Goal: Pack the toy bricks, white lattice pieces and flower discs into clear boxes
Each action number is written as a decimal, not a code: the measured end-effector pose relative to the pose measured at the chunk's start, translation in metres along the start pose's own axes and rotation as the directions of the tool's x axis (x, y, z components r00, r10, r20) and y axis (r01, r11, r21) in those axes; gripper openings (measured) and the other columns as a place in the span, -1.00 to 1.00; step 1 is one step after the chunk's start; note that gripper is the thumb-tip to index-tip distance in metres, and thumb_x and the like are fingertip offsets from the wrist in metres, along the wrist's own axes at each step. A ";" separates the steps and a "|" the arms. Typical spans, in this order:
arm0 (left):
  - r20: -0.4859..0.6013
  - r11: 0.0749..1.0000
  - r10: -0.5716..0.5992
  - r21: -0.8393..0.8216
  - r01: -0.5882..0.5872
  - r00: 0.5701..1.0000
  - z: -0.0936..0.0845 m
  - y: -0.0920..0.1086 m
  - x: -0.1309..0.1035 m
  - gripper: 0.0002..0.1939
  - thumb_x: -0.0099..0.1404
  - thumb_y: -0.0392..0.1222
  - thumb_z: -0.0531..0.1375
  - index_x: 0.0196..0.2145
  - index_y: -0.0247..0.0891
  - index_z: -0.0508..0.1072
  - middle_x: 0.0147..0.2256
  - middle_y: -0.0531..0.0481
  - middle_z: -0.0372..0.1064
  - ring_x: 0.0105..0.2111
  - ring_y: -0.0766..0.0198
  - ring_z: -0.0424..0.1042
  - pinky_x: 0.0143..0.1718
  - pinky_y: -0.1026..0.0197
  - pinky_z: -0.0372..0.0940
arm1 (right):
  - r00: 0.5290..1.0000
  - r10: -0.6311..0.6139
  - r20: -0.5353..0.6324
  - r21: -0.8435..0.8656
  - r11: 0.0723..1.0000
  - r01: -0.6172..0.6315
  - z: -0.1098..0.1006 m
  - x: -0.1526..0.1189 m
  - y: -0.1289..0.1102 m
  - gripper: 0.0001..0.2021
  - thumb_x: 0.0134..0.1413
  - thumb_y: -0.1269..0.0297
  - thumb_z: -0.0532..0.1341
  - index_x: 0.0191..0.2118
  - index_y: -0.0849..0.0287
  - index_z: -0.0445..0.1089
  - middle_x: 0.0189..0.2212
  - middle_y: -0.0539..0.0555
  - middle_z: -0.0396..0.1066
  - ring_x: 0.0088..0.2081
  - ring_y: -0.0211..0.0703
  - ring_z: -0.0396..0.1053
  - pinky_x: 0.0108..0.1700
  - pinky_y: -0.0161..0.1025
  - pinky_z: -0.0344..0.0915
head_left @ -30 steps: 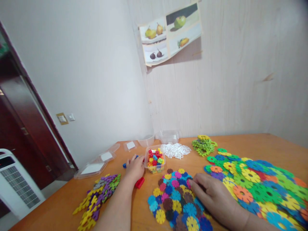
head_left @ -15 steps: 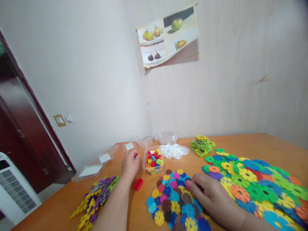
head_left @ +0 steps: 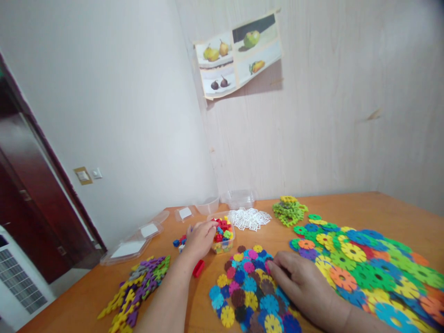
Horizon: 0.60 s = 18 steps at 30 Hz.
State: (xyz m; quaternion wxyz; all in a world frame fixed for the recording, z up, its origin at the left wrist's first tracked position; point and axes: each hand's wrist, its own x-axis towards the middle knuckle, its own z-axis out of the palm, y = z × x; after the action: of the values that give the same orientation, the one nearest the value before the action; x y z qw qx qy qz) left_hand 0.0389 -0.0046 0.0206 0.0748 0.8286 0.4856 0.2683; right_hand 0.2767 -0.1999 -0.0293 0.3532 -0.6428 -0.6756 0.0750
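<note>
My left hand [head_left: 201, 239] reaches over the left edge of a clear plastic tub [head_left: 227, 245] filled with small red, yellow, blue and green blocks. Its fingertips are at the tub, and whatever they hold, if anything, is hidden. A few small blue and red blocks [head_left: 177, 242] lie on the table just left of that hand. Nearer to me, beside my left wrist, is a red block [head_left: 199, 268]. My right hand [head_left: 301, 282] rests with curled fingers on the right side of a pile of small notched discs [head_left: 250, 300]; its fingertips are partly hidden.
Large flower-shaped discs [head_left: 374, 273] spread over the right side of the wooden table [head_left: 333, 206]. Behind the tub lie white square frames [head_left: 249, 218], green pieces [head_left: 290, 212] and clear containers [head_left: 239, 199]. Purple and yellow pieces [head_left: 133, 296] and clear lids [head_left: 128, 249] are at left.
My left hand has moved right, from beside the tub to over its edge. Small blue and red blocks now show left of it. My right hand stays in place.
</note>
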 end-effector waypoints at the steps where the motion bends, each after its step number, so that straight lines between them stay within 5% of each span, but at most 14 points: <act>1: 0.018 0.996 0.008 -0.089 -0.007 1.000 0.001 0.001 0.000 -0.67 0.34 -0.09 0.07 -0.09 -0.06 0.59 0.01 -0.02 0.52 0.08 0.07 0.39 0.14 0.05 0.16 | 1.000 0.003 0.002 0.001 1.000 -0.003 0.000 0.000 0.000 -0.59 0.36 0.03 -0.03 -0.50 0.10 0.16 -0.51 0.00 0.36 -0.44 -0.20 0.32 -0.37 -0.26 0.11; 5: -0.039 0.860 -0.076 -0.508 0.046 0.996 -0.005 0.001 0.000 -0.57 0.32 0.08 0.07 -0.11 -0.21 0.59 -0.01 -0.10 0.52 0.04 0.05 0.42 0.11 0.05 0.23 | 1.000 0.015 0.008 0.019 1.000 -0.016 -0.001 0.000 -0.001 -0.59 0.35 0.02 -0.02 -0.50 0.10 0.19 -0.51 0.00 0.37 -0.44 -0.20 0.32 -0.37 -0.26 0.10; 9: -0.227 0.775 -0.289 -0.626 0.088 0.930 -0.021 -0.019 0.001 -0.55 0.29 0.08 0.05 -0.18 -0.30 0.56 -0.14 -0.15 0.56 -0.06 0.07 0.48 0.05 0.08 0.27 | 1.000 0.013 0.013 0.036 0.999 -0.013 -0.002 0.001 -0.002 -0.59 0.35 0.01 -0.02 -0.49 0.10 0.22 -0.51 0.00 0.38 -0.44 -0.20 0.32 -0.38 -0.26 0.10; 12: -0.287 0.836 -0.369 -0.517 0.181 0.884 -0.031 -0.043 -0.002 -0.60 0.27 0.06 0.05 -0.25 -0.26 0.54 -0.22 -0.11 0.56 -0.15 0.09 0.50 -0.09 0.13 0.30 | 1.000 0.013 0.009 0.032 0.999 -0.013 -0.002 0.002 -0.002 -0.58 0.34 0.00 -0.01 -0.50 0.10 0.23 -0.52 0.00 0.37 -0.44 -0.19 0.32 -0.39 -0.26 0.10; 18: -0.189 0.909 -0.416 -0.063 0.412 0.890 -0.037 -0.064 -0.015 -0.76 0.21 -0.02 0.12 -0.46 -0.16 0.50 -0.42 -0.05 0.52 -0.28 0.06 0.47 -0.29 0.17 0.24 | 1.000 0.023 0.004 0.016 1.000 -0.023 0.000 0.000 0.002 -0.58 0.33 -0.03 0.00 -0.49 0.08 0.27 -0.52 0.02 0.38 -0.45 -0.16 0.31 -0.39 -0.25 0.11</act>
State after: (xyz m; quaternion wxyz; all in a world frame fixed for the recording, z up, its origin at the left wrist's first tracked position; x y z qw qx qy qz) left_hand -0.0351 0.0103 0.0218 0.0902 0.6745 0.6529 0.3326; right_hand 0.2781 -0.1993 -0.0300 0.3560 -0.6477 -0.6682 0.0858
